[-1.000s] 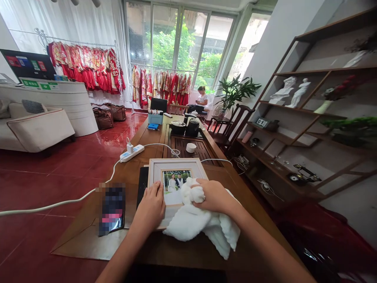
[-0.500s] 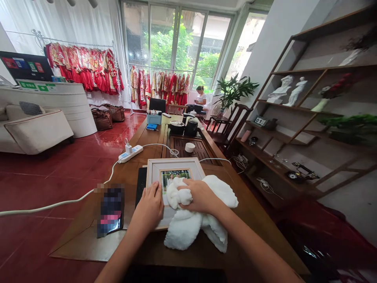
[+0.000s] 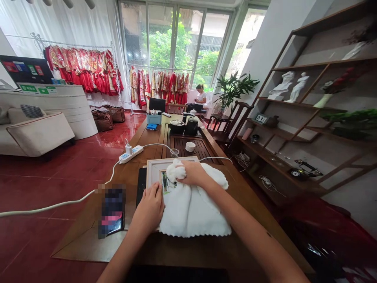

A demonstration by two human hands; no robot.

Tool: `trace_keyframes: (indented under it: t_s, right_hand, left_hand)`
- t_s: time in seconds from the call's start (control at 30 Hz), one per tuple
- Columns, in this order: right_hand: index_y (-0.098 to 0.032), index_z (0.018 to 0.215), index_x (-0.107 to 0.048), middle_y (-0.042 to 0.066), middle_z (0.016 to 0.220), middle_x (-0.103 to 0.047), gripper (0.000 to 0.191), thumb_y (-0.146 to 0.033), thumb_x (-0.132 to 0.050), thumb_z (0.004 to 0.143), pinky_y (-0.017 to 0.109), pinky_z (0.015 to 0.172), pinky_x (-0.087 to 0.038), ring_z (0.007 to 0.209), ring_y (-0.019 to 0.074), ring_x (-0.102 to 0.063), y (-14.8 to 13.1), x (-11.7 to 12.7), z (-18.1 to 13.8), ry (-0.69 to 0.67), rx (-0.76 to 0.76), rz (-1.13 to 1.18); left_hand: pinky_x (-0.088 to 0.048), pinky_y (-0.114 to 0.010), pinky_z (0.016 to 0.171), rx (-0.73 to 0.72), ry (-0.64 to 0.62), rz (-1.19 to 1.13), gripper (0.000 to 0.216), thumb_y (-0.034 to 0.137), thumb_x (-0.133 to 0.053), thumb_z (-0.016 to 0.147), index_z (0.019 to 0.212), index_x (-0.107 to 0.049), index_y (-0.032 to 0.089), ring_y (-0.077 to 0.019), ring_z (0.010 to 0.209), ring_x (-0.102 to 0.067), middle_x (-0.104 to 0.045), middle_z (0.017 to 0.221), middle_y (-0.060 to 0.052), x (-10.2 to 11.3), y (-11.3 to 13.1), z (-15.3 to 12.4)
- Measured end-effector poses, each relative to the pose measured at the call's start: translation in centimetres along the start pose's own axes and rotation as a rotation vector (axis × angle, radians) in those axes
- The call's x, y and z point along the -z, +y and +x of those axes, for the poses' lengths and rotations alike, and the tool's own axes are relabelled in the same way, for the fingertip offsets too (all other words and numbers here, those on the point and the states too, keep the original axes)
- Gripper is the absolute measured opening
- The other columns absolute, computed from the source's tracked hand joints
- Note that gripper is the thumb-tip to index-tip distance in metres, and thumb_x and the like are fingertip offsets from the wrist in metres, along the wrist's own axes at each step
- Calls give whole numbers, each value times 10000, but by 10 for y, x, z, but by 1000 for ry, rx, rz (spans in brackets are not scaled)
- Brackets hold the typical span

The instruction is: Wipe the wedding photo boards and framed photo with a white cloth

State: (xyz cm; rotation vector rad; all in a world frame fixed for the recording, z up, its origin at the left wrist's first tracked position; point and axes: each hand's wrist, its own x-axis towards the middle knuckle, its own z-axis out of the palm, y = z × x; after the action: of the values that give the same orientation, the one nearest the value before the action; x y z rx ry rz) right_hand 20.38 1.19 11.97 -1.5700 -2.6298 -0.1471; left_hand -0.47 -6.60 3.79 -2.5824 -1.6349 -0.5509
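A pale picture frame (image 3: 152,166) lies face up on the brown table (image 3: 245,188), its photo (image 3: 165,181) mostly hidden and hard to make out. A fluffy white cloth (image 3: 194,212), scalloped at the hem and bunched at one end, drapes across the frame's right side.

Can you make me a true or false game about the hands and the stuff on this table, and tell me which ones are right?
1. The right hand is gripping a white cloth. True.
2. The left hand hangs in the air, touching nothing. False: it rests on the picture frame.
3. The white cloth covers part of the photo. True.
4. The phone lies to the right of the picture frame. False: it lies to the left.
5. A white cup stands on the table, beyond the picture frame. True.
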Motion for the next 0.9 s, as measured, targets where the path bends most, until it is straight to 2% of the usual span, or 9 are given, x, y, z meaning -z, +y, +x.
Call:
trace_keyframes:
  t_s: [0.2, 0.33, 0.43, 0.6, 0.77, 0.9]
  right_hand:
    - [-257, 989, -652, 32, 1002, -631, 278, -414, -602, 765, 265, 711, -378, 879, 195, -587, -11, 3, -27, -23, 55, 45]
    - [-257, 905, -654, 25, 923, -619, 230, -420, -609, 749, 272, 691, -374, 840, 197, -575, -22, 4, -53, -74, 154, 97]
    - [-245, 885, -654, 36, 910, -613, 230, -426, -598, 756, 278, 666, -369, 831, 203, -570, -28, 5, -62, -89, 158, 93]
    - [-259, 949, -666, 45, 948, -621, 259, -437, -576, 783, 283, 685, -378, 876, 217, -576, -24, 5, -51, -89, 98, 50]
    - [-252, 992, -658, 61, 1009, -625, 283, -440, -561, 804, 270, 691, -382, 921, 219, -586, -5, 4, -23, -33, -75, -44]
    - [-249, 995, -653, 62, 1014, -630, 284, -438, -558, 806, 271, 698, -374, 940, 224, -582, 3, 5, -12, -10, -100, -57]
  left_hand:
    - [-384, -466, 1060, 15, 44, 7, 472, 164, -369, 878, 1336, -474, 110, -273, 1306, -432, -489, 1387, -170, -1, 2, 0]
    - [-378, -448, 1067, 23, 9, 10, 476, 170, -340, 888, 1339, -465, 82, -269, 1319, -418, -476, 1400, -171, 0, 3, 0]
    - [-371, -445, 1074, 22, 3, -1, 481, 165, -331, 889, 1343, -458, 69, -265, 1328, -405, -467, 1407, -177, 1, 4, 0]
    - [-383, -447, 1067, 19, 33, -28, 470, 174, -347, 887, 1336, -470, 108, -253, 1322, -415, -480, 1400, -159, -1, 2, -1]
    - [-382, -466, 1066, 14, 48, -32, 470, 170, -352, 888, 1340, -466, 108, -260, 1321, -415, -476, 1404, -163, -4, 1, -1]
    - [-389, -460, 1062, 12, 45, -16, 466, 172, -366, 884, 1332, -476, 102, -267, 1311, -427, -483, 1396, -167, -3, 1, -1]
